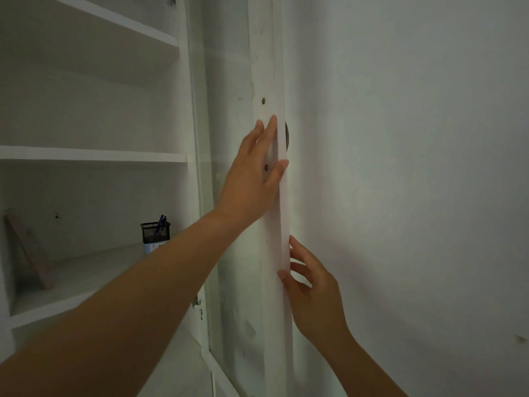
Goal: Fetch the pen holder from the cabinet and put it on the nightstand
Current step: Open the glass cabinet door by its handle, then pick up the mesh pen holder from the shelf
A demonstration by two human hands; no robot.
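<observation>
Pen holder (155,232): black mesh cup with pens, upright on the lower cabinet shelf (86,270), near its right end against the side panel. Left hand (252,173): open, fingers spread flat on the inner face of the opened cabinet door (267,67), gripping nothing. Right hand (312,293): loosely open, fingertips touching the door's outer edge lower down, beside the wall (415,167).

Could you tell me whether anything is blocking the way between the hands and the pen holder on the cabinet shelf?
Nothing visible does. The cabinet door is swung open, both hands on its edge, left hand and right hand. The pen holder stands on the open shelf.
</observation>
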